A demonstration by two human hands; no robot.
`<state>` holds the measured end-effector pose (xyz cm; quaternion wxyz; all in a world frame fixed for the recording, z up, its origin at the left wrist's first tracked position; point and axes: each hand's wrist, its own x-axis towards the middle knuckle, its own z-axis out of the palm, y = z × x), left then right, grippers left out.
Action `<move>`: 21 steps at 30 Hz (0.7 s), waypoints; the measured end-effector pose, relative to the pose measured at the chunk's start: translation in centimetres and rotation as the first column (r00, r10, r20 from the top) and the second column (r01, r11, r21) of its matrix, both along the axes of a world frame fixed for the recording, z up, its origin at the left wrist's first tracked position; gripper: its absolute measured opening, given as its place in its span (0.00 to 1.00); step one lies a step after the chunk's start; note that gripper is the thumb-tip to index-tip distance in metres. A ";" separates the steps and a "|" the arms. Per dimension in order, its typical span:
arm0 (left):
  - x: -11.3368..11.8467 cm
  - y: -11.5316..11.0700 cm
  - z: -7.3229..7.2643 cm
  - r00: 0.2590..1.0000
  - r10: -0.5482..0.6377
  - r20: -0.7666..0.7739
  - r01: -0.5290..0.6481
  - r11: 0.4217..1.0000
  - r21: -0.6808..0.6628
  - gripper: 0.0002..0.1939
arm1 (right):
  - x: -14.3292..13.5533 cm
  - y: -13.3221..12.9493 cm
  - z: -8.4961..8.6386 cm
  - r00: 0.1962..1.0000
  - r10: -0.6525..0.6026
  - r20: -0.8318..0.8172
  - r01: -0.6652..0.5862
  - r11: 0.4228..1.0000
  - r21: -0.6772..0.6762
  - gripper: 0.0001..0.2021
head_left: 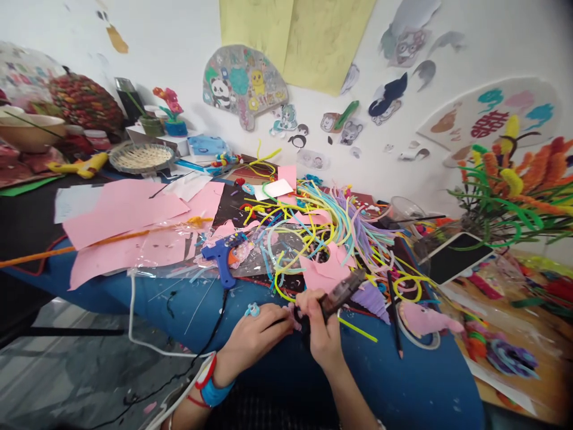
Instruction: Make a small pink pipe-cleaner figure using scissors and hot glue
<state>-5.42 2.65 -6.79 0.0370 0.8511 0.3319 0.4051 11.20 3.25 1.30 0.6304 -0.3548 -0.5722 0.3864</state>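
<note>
My right hand [320, 328] is closed around dark scissors [342, 292], whose blades point up and to the right; the handle is partly hidden by the fingers. My left hand [264, 334], wearing a blue ring, pinches a small pinkish-purple piece [294, 316] close to the right fingertips. Its exact shape is hard to make out. Just beyond the hands lie pink paper [324, 272] and a pleated purple piece [372, 300]. A blue glue gun [221, 257] rests up and left of my left hand.
Pipe cleaners [353, 221] are heaped along the blue table [403, 388]. At right are a pencil [395, 322], a pink stuffed shape [425, 319] on a tape roll and a phone [461, 254]. The glue gun's cord [217, 328] runs over the front edge.
</note>
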 end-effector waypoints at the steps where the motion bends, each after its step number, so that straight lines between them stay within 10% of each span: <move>1: 0.0 0.0 0.0 1.000 0.000 0.004 0.000 1.000 0.001 0.08 | 0.0 0.0 0.2 1.000 0.010 0.011 -0.010 1.000 -0.015 0.15; 9: -0.1 0.2 0.4 0.998 -0.048 0.038 0.049 0.999 -0.023 0.09 | -0.3 0.7 1.2 1.000 0.022 0.004 -0.022 1.000 -0.010 0.18; 21: 0.5 0.3 0.3 0.999 0.042 -0.032 -0.042 0.999 0.006 0.13 | 0.1 1.6 -2.2 1.000 0.029 -0.007 -0.029 0.999 -0.018 0.13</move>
